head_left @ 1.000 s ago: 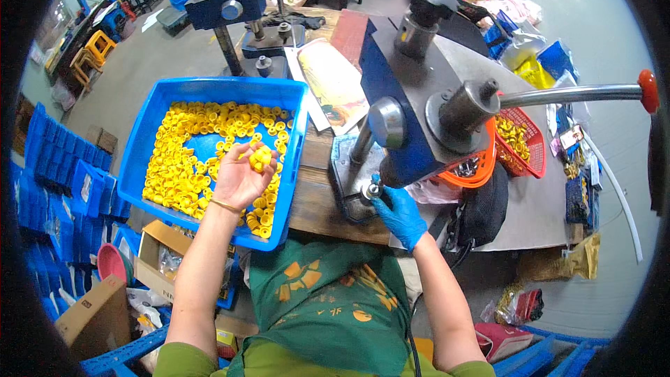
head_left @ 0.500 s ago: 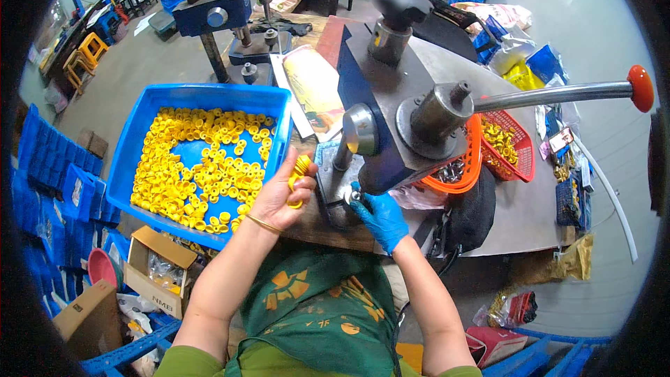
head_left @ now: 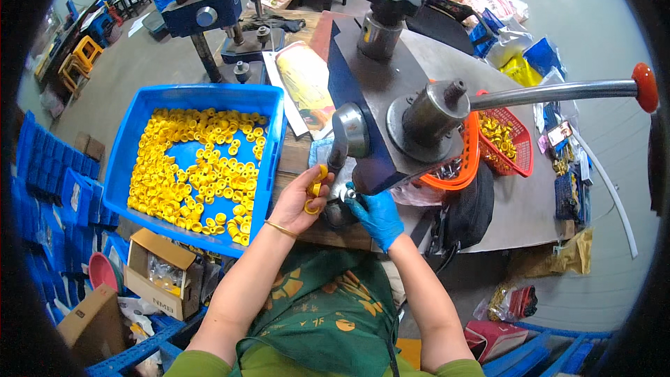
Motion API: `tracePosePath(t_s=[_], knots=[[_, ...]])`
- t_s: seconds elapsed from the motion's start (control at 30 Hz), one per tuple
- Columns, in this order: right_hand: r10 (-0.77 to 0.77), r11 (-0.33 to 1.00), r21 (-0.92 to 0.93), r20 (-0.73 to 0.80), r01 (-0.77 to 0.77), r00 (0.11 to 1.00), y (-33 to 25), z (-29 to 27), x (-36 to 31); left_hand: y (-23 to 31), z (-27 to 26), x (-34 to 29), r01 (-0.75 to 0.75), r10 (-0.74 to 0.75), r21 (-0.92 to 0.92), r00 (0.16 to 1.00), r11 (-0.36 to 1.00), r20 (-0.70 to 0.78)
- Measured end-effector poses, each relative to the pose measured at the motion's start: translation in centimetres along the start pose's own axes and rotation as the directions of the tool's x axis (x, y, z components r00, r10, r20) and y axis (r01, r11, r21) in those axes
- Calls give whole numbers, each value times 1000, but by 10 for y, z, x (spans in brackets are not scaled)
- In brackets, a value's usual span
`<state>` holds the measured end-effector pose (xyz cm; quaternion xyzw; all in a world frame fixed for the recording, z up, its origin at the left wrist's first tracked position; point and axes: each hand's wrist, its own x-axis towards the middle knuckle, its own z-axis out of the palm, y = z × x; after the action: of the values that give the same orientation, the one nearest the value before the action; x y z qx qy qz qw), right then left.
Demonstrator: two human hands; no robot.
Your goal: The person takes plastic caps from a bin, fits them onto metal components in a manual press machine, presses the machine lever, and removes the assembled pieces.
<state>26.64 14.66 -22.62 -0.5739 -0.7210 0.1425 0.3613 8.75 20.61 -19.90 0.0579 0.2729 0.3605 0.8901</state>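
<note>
My left hand (head_left: 294, 204) is closed around several small yellow cup-shaped caps (head_left: 311, 204), beside the column of a dark blue hand press (head_left: 380, 108). My right hand (head_left: 379, 220), in a blue glove, pinches a small silvery metal part (head_left: 348, 195) low at the press base, under the ram. Both hands are close together, the left one a little to the left of the metal part. Left of them stands a blue tray (head_left: 279, 126) of many loose yellow caps (head_left: 164, 181). The metal part's lower side is hidden by gloved fingers.
The press lever (head_left: 551, 93) with its red knob (head_left: 645, 88) reaches out to the right. Orange (head_left: 472, 160) and red baskets (head_left: 525, 157) of metal parts stand behind the press. A second press (head_left: 209, 10) is at the far left. An open carton (head_left: 162, 272) sits below the tray.
My left hand has moved right, from the tray's edge to the press base, and the caps in it are now held nearer its fingertips. My right hand stays at the metal part.
</note>
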Motion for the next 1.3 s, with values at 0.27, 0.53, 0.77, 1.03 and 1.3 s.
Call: tracePosePath(t_s=[0.27,0.53,0.77,1.03,1.3], knots=[[285,945,224,-215,-237,934,8,-21,-15,-36,-13,37,-517,628,855,648,-51,430],[485,772,543,-164,-332,859,6,-50,-36,-36,0,21,-388,353,824,765,-414,538],[462,790,509,-126,-342,878,5,-43,-28,-42,-7,19,-409,381,771,695,-488,609],[475,747,569,-94,-344,875,16,-32,-30,-41,-13,24,-467,376,764,677,-445,632],[454,844,308,29,-440,891,8,-46,-18,-39,2,20,-316,389,919,836,-234,387]])
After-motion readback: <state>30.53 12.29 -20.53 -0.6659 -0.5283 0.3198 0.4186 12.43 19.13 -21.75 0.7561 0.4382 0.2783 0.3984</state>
